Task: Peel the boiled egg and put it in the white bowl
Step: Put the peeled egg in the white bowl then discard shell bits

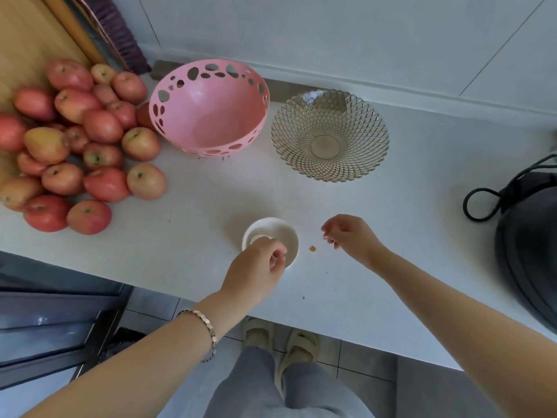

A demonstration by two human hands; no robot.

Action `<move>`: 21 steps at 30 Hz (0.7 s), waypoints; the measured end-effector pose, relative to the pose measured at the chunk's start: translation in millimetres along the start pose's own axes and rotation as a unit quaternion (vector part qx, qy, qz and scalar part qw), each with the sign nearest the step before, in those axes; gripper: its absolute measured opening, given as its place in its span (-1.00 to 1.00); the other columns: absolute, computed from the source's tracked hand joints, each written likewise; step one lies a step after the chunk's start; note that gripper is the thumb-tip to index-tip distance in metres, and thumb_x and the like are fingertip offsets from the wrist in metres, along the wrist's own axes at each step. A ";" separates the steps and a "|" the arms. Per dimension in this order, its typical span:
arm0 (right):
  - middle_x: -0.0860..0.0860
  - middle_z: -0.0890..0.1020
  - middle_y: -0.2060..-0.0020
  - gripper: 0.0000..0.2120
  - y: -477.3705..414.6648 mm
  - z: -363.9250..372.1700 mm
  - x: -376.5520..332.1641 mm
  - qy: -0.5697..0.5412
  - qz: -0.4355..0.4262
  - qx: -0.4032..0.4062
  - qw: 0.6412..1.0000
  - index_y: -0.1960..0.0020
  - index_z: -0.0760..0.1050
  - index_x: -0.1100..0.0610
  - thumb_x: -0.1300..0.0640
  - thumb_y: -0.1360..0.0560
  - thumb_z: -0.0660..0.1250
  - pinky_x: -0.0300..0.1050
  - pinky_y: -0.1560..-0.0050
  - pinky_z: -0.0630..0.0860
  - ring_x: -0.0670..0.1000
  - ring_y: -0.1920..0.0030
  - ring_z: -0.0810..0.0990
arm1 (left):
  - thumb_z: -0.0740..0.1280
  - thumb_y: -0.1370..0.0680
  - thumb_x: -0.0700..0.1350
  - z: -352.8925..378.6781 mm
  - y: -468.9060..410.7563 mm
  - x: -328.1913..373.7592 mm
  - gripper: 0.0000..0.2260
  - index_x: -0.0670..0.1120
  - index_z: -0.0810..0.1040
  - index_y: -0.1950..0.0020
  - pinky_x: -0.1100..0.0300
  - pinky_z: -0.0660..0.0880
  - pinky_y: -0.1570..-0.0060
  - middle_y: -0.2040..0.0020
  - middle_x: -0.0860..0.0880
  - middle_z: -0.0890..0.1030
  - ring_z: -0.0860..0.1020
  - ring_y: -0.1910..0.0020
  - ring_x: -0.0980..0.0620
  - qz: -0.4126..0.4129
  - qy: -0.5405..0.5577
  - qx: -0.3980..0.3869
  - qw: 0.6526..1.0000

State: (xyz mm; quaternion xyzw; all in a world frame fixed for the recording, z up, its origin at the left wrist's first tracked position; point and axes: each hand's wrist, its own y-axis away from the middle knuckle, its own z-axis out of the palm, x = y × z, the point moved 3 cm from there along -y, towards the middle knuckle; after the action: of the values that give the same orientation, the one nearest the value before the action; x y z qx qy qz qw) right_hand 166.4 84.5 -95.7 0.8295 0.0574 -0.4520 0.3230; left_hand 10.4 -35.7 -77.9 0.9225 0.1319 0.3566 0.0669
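A small white bowl (287, 236) stands on the white counter near its front edge. A pale, rounded piece of the egg (259, 237) shows inside the bowl at its left side, mostly hidden by my left hand (256, 267). That hand hovers over the bowl's near rim with its fingers curled in, and I see nothing between them. My right hand (349, 236) hangs just above the counter to the right of the bowl, fingers loosely bent and apart, holding nothing I can see. A small brown shell fragment (313, 248) lies between the bowl and my right hand.
A pile of red apples (75, 146) fills the counter's left side. A pink perforated basket (208, 107) and a clear glass dish (330, 134) stand at the back. A dark bag (530, 251) with cords sits at the right edge. Tiny crumbs dot the counter front.
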 end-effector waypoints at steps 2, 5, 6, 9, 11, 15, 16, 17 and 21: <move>0.02 0.55 0.35 -0.79 1.5 -0.1 24.0 -0.068 0.085 0.012 0.994 0.15 0.56 0.21 0.37 -0.45 0.17 -0.36 0.36 0.49 -0.05 0.33 0.50 | 0.24 -0.55 -0.14 7.7 0.3 4.9 -0.86 -0.11 0.54 -0.05 0.24 0.51 0.12 0.04 0.00 0.61 0.56 0.12 0.06 0.013 -0.006 -0.024 1.000; 0.06 0.57 0.31 -0.84 -1.7 8.8 43.7 -0.022 0.090 0.023 0.995 0.02 0.57 0.26 0.31 -0.46 0.25 -0.38 0.37 0.50 -0.01 0.31 0.53 | 0.23 -0.56 -0.14 17.1 1.9 9.5 -0.83 -0.11 0.55 -0.09 0.39 0.38 0.18 0.01 0.01 0.60 0.53 0.11 0.11 0.031 -0.008 -0.040 0.999; 0.07 0.59 0.29 -0.88 -4.0 12.6 45.2 0.020 0.071 0.028 0.997 0.05 0.59 0.22 0.26 -0.44 0.30 -0.32 0.33 0.49 0.01 0.29 0.55 | 0.23 -0.56 -0.14 19.5 2.8 10.4 -0.82 -0.12 0.55 -0.11 0.41 0.35 0.18 0.00 0.00 0.61 0.53 0.09 0.10 0.038 -0.011 -0.045 0.998; 0.01 0.58 0.22 -0.83 -11.7 24.0 38.5 0.128 0.020 0.032 0.991 0.05 0.60 0.19 0.15 -0.39 0.41 -0.24 0.14 0.42 -0.02 0.21 0.54 | 0.23 -0.56 -0.15 24.0 5.9 10.4 -0.81 -0.13 0.56 -0.11 0.52 0.30 0.24 -0.02 -0.03 0.63 0.56 0.06 0.07 0.049 -0.016 -0.054 0.997; 0.02 0.56 0.16 -0.81 -14.8 32.1 32.5 0.179 -0.008 0.023 0.983 0.01 0.60 0.17 0.14 -0.39 0.41 -0.21 0.06 0.44 0.00 0.14 0.54 | 0.23 -0.56 -0.14 25.5 7.4 9.2 -0.80 -0.13 0.55 -0.13 0.57 0.28 0.25 -0.03 -0.03 0.63 0.55 0.07 0.09 0.048 -0.022 -0.059 0.997; 0.05 0.54 0.17 -0.89 -15.7 41.5 26.6 0.268 -0.015 0.001 0.963 0.15 0.60 0.18 0.22 -0.45 0.30 -0.11 0.09 0.48 0.11 0.09 0.58 | 0.23 -0.56 -0.13 29.3 8.6 7.1 -0.79 -0.12 0.54 -0.16 0.48 0.32 0.15 -0.04 -0.04 0.62 0.47 0.14 0.16 0.049 -0.030 -0.070 0.996; 0.07 0.55 0.15 -0.88 -15.1 41.5 27.1 0.269 -0.008 0.002 0.963 0.15 0.60 0.19 0.22 -0.46 0.28 -0.10 0.10 0.49 0.12 0.09 0.58 | 0.22 -0.57 -0.13 30.7 8.7 7.1 -0.79 -0.12 0.53 -0.17 0.47 0.32 0.14 -0.05 -0.04 0.62 0.44 0.15 0.17 0.050 -0.033 -0.076 0.995; 0.08 0.55 0.12 -0.87 -14.4 41.4 28.0 0.271 -0.006 0.004 0.963 0.13 0.59 0.20 0.22 -0.47 0.26 -0.10 0.09 0.48 0.13 0.08 0.58 | 0.22 -0.57 -0.13 32.6 8.7 7.1 -0.78 -0.13 0.52 -0.17 0.45 0.32 0.14 -0.05 -0.04 0.62 0.43 0.16 0.17 0.050 -0.038 -0.084 0.994; 0.14 0.53 0.01 -0.82 -7.9 44.0 33.5 0.341 -0.029 0.008 0.939 0.01 0.54 0.26 0.28 -0.50 0.18 -0.11 0.09 0.44 0.13 0.07 0.52 | 0.15 -0.59 -0.13 49.4 9.8 9.9 -0.78 -0.16 0.47 -0.18 0.28 0.41 0.09 -0.10 -0.08 0.56 0.54 0.05 0.00 0.047 -0.102 -0.148 0.982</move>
State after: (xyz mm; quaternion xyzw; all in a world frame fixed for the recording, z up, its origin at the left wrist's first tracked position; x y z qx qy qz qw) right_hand 151.5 58.3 -142.7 0.9346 0.1844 -0.1512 0.2638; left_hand 52.8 -43.7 -105.8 0.9391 0.0264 0.2786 0.1993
